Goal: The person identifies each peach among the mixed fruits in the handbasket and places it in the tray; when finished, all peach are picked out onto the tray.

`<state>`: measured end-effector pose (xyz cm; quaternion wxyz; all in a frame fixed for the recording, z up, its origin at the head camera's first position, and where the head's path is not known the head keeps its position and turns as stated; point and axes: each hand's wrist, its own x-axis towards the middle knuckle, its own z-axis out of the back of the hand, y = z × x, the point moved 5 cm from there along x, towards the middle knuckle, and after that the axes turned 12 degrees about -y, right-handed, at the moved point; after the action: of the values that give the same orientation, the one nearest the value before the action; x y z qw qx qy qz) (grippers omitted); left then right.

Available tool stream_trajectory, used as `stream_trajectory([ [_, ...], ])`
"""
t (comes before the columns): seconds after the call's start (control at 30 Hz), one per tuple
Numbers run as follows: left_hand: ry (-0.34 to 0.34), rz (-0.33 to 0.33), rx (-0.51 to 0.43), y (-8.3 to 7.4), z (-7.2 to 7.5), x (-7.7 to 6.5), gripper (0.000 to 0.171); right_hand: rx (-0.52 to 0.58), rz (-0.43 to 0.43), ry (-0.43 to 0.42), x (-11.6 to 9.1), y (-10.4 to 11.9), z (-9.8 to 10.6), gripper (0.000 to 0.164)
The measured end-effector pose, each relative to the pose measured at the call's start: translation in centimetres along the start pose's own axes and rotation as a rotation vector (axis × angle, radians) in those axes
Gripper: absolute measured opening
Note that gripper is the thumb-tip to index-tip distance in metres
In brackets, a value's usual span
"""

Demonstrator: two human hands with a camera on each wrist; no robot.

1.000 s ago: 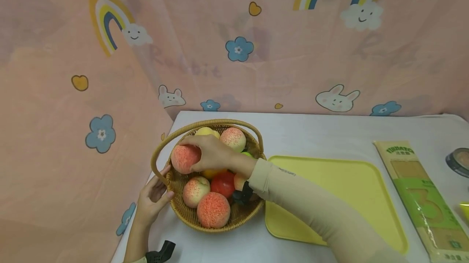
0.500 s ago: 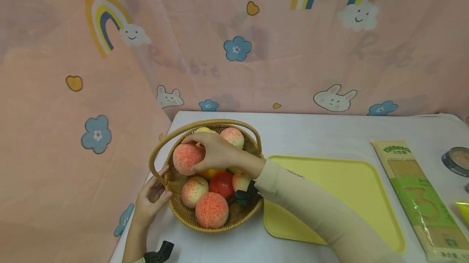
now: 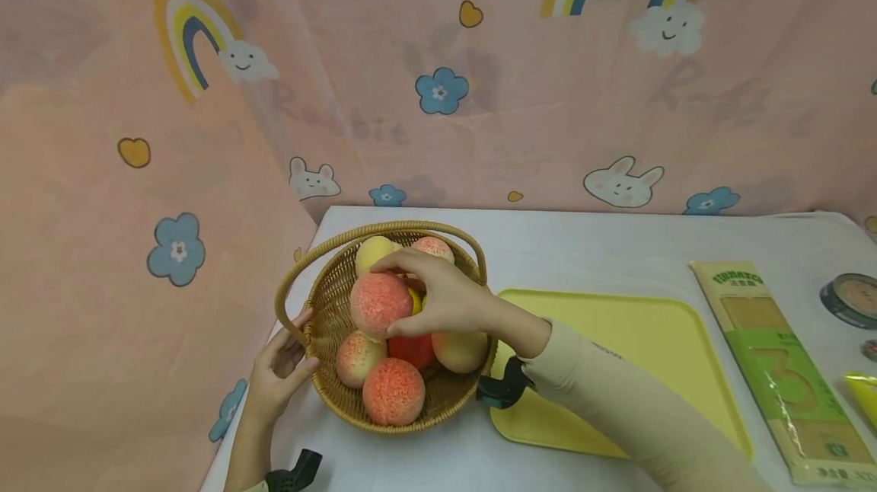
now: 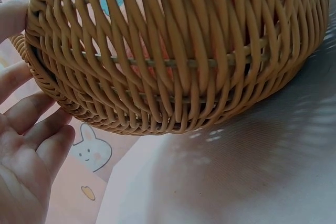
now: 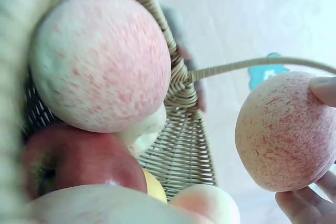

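A pinkish-red peach (image 3: 380,305) is held in my right hand (image 3: 445,298), above the other fruit in the wicker basket (image 3: 333,301). The right wrist view shows this peach (image 5: 286,132) between thumb and fingers, apart from the fruit below. My left hand (image 3: 274,370) holds the basket's left rim near the handle's base. In the left wrist view its fingers touch the woven rim. Inside the basket lie a red peach (image 3: 393,391), a paler speckled peach (image 3: 359,359), a red apple (image 5: 84,156), a yellow fruit (image 3: 375,252) and others, partly hidden by my right hand.
A yellow tray (image 3: 651,340) lies right of the basket, under my right forearm. Farther right are a flat green-and-tan pasta packet (image 3: 781,370), a round dark-rimmed tin (image 3: 853,299) and a yellow packet (image 3: 863,393) at the frame's edge. A patterned curtain (image 3: 521,111) hangs behind the table.
My right hand has moved right with the peach, from the basket's left side toward its middle. My left hand stays at the rim.
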<state>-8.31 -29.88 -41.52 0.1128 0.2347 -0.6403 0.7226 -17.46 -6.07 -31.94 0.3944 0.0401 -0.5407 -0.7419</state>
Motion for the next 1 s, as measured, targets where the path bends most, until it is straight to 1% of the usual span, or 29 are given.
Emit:
stream_trajectory([
  [0.13, 0.008, -0.001, -0.007, 0.0, -0.1, -0.1, 0.06, 0.058, 0.011, -0.049, -2.2, 0.4, 1.5, 0.063],
  [0.27, 0.005, 0.013, -0.001, 0.1, -0.1, -0.1, 0.061, 0.136, -0.006, -0.094, -4.5, 0.5, 3.5, 0.065],
  [0.37, 0.01, 0.011, 0.002, 0.1, -0.1, -0.1, 0.061, 0.142, 0.0, -0.124, -6.0, 0.4, 5.3, 0.068],
  [0.47, 0.014, 0.004, 0.001, 0.0, 0.0, 0.0, 0.061, 0.115, 0.018, -0.161, -7.4, -0.1, 7.4, 0.069],
  [0.53, 0.016, 0.0, -0.002, 0.0, 0.0, -0.1, 0.062, 0.107, 0.027, -0.182, -8.3, -0.9, 8.8, 0.069],
  [0.6, 0.014, -0.002, -0.006, 0.0, 0.0, -0.1, 0.062, 0.093, 0.013, -0.211, -9.2, -2.1, 10.1, 0.068],
  [0.7, 0.011, -0.002, -0.016, 0.0, 0.1, -0.2, 0.062, 0.055, -0.057, -0.261, -10.7, -4.8, 11.5, 0.065],
  [0.77, 0.009, 0.005, -0.021, 0.0, 0.1, -0.2, 0.062, 0.027, -0.136, -0.288, -11.8, -6.8, 12.0, 0.062],
  [0.9, 0.011, 0.022, -0.013, 0.1, 0.1, -0.2, 0.063, -0.019, -0.302, -0.31, -13.8, -10.7, 12.1, 0.061],
  [1.0, 0.006, 0.021, -0.014, 0.1, 0.1, -0.1, 0.063, -0.008, -0.37, -0.317, -14.6, -12.7, 12.0, 0.063],
])
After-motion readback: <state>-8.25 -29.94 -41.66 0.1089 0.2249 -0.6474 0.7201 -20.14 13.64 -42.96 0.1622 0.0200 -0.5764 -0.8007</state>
